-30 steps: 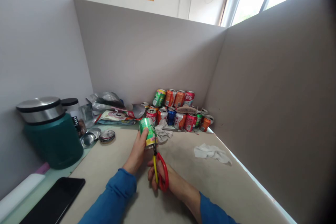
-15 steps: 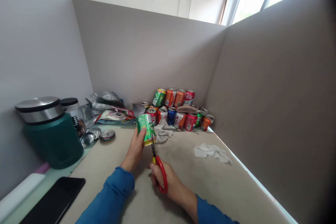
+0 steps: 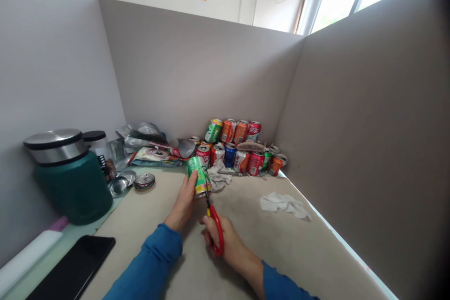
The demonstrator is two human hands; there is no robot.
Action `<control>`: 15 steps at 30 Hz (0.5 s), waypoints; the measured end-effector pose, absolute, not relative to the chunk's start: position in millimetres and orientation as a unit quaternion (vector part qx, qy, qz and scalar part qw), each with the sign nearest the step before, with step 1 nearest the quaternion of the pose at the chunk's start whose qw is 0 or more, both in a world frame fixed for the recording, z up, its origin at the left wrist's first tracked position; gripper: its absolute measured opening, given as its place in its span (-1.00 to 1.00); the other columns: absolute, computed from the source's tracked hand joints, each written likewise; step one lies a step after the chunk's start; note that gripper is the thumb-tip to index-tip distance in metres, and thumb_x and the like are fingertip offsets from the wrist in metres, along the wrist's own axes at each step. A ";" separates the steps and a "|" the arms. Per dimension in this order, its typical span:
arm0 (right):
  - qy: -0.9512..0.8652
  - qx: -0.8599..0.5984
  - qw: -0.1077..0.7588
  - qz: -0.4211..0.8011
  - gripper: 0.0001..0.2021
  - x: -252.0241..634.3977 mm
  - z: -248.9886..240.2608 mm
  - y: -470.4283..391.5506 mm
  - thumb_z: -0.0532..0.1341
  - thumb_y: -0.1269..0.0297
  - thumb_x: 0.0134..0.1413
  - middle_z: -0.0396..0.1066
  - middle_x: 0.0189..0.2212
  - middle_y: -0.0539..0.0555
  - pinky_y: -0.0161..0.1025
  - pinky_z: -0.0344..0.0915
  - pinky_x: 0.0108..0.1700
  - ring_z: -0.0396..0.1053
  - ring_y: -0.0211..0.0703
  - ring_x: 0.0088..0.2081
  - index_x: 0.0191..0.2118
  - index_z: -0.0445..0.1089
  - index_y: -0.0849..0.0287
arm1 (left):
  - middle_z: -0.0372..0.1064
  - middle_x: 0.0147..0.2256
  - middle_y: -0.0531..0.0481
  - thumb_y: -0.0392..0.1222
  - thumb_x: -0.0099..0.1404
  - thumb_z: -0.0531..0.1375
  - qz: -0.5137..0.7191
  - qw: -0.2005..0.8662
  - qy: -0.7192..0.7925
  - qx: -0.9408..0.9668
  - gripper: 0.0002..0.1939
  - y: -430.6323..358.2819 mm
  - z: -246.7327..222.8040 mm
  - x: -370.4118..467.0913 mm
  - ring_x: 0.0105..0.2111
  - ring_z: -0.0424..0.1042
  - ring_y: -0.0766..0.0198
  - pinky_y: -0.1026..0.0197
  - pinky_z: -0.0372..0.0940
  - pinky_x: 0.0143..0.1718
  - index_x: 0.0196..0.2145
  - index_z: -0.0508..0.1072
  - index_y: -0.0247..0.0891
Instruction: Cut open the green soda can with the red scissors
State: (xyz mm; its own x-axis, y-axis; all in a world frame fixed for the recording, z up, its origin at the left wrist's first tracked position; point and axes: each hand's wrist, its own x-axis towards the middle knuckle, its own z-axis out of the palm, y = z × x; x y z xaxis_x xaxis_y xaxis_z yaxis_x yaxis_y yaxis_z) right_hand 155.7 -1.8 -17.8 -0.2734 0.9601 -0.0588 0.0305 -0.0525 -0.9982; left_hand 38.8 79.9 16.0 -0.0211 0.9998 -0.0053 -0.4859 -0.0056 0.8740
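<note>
A green and yellow drink can is tilted in the grip of my left hand, its thumb pressed on the near side. My right hand is closed around the red handles of a pair of scissors. The dark blades point up and lie against the can's right side. Whether one blade is inside the can's wall I cannot tell. Just behind the can lies a crumpled whitish cloth.
Several drink cans stand stacked at the back panel. A white tissue lies to the right. On the left are a green jar, a phone, cut can ends and plastic bags.
The can has shifted slightly right and down, with its top tipping a little. The scissors have moved slightly to the right along with it. Both hands keep their hold.
</note>
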 end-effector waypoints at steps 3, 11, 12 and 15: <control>-0.536 -0.449 0.410 0.585 -0.39 153.8 -14.8 -2.4 0.10 -0.41 -0.03 0.19 -0.72 -0.19 -0.38 0.01 -0.69 0.08 -0.39 -0.75 -0.31 0.20 0.14 | 0.50 -0.16 -0.13 0.10 0.25 0.26 0.643 0.558 0.387 0.355 -0.55 83.3 14.4 37.5 -0.25 0.51 0.21 0.22 0.38 -0.20 -0.04 0.40 -0.25; -0.535 -0.452 0.423 0.576 -0.38 151.4 -16.5 -3.9 0.11 -0.44 -0.08 0.19 -0.73 -0.18 -0.37 0.00 -0.71 0.08 -0.37 -0.77 -0.35 0.19 0.13 | 0.47 -0.06 -0.25 -0.09 0.10 0.39 0.674 0.423 0.494 0.350 -0.53 78.9 21.9 28.2 0.09 0.37 0.01 0.15 0.20 0.06 -0.06 0.43 -0.26; -0.534 -0.449 0.425 0.577 -0.38 151.5 -17.9 -3.5 0.11 -0.43 -0.07 0.19 -0.74 -0.17 -0.36 -0.01 -0.71 0.08 -0.36 -0.77 -0.34 0.20 0.14 | 0.50 -0.13 -0.25 -0.13 0.06 0.41 0.665 0.423 0.502 0.356 -0.51 73.3 25.4 26.4 0.05 0.40 -0.02 0.13 0.21 0.03 -0.06 0.43 -0.27; -0.532 -0.440 0.428 0.583 -0.37 151.7 -21.6 -2.8 0.11 -0.41 -0.06 0.19 -0.73 -0.17 -0.35 -0.03 -0.71 0.10 -0.34 -0.77 -0.30 0.26 0.16 | 0.50 -0.21 -0.22 -0.27 -0.07 0.44 0.633 0.409 0.511 0.413 -0.53 45.2 38.6 16.5 0.01 0.41 -0.08 0.11 0.24 -0.01 -0.16 0.48 -0.24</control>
